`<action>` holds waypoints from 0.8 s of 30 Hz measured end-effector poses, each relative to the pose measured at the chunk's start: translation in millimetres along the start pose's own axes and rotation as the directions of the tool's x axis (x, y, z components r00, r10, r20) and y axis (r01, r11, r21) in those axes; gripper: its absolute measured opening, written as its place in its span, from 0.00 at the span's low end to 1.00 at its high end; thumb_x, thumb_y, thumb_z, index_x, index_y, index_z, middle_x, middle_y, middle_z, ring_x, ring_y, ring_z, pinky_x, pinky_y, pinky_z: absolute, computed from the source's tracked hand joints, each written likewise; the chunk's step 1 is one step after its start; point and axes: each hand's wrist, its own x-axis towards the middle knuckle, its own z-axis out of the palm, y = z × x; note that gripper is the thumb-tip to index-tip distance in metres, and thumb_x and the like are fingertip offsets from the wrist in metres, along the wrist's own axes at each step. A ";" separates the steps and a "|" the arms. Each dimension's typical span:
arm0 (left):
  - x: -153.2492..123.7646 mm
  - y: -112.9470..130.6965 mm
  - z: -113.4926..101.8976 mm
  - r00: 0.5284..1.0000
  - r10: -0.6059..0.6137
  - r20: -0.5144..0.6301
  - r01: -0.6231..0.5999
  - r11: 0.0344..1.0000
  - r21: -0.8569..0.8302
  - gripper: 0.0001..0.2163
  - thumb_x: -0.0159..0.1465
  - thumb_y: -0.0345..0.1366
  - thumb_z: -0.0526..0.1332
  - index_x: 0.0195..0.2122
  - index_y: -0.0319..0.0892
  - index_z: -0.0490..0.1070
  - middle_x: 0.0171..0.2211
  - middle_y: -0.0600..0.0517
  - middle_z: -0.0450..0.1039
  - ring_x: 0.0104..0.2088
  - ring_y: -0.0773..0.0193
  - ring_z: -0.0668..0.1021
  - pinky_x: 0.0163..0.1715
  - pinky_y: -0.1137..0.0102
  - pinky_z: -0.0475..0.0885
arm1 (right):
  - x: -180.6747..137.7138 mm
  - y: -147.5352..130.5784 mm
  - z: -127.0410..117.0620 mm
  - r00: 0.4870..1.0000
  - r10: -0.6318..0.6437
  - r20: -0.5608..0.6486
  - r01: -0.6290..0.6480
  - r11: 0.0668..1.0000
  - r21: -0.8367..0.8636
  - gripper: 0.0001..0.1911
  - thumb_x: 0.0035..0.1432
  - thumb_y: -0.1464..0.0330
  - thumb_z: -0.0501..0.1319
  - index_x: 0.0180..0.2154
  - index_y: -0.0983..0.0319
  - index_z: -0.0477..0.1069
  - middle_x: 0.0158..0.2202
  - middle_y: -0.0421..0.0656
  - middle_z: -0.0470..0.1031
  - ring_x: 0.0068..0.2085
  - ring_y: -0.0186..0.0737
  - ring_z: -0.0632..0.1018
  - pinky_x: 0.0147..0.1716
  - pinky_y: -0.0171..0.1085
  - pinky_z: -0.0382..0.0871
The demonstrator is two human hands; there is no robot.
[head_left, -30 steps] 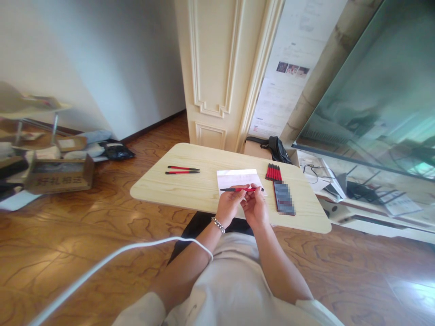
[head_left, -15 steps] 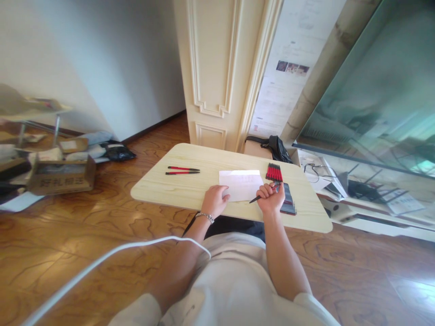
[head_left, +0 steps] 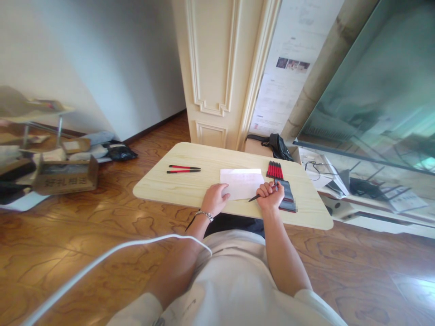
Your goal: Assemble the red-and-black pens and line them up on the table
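Note:
My left hand (head_left: 215,198) rests on the left edge of a white sheet of paper (head_left: 239,181), thumb and fingers apart. In my right hand (head_left: 271,195), closed around it, is a red and black pen (head_left: 253,198); its black end points left over the paper's right lower part. Just right of that hand lies a dark, flat wallet-like item (head_left: 288,199), partly covered by the hand. Beyond it several red and black pens (head_left: 274,170) lie side by side in a row. Two more pens (head_left: 184,169) lie apart on the table's left half.
The light wooden table (head_left: 163,188) has rounded corners. A white cable (head_left: 118,250) crosses in front of my left forearm. A black bag (head_left: 279,147) sits behind the table, beside a cream panelled door (head_left: 214,63). An opened cardboard box (head_left: 66,176) stands on the floor at left.
The view has shifted very slightly. My right hand has turned a little with the pen in it; my left hand stays on the paper's edge.

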 end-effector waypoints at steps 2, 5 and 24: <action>0.0 -0.5 0.3 1.000 0.005 0.000 -0.005 1.000 0.003 0.16 0.57 0.35 0.62 0.47 0.44 0.73 0.47 0.46 0.75 0.48 0.52 0.74 0.52 0.59 0.66 | -0.2 0.1 1.2 1.000 -0.007 -0.015 0.007 1.000 -0.018 0.18 0.54 0.54 0.53 0.21 0.59 0.61 0.15 0.32 0.46 0.16 0.28 0.50 0.13 0.29 0.46; 0.0 -0.7 0.1 1.000 0.015 0.010 -0.016 1.000 0.014 0.16 0.57 0.35 0.62 0.47 0.43 0.72 0.47 0.46 0.75 0.48 0.52 0.74 0.52 0.59 0.67 | 0.5 0.5 1.3 0.999 -0.021 -0.038 0.019 0.998 -0.063 0.19 0.55 0.53 0.53 0.21 0.59 0.61 0.15 0.32 0.47 0.16 0.28 0.51 0.13 0.29 0.47; -0.5 -4.6 2.3 0.998 0.055 0.010 -0.055 0.998 0.019 0.17 0.56 0.38 0.63 0.48 0.42 0.72 0.46 0.45 0.74 0.48 0.51 0.74 0.51 0.59 0.67 | -1.2 29.4 29.6 0.990 -0.098 -0.100 0.014 0.779 -0.626 0.32 0.55 0.41 0.47 0.23 0.61 0.67 0.14 0.38 0.63 0.16 0.30 0.65 0.14 0.30 0.56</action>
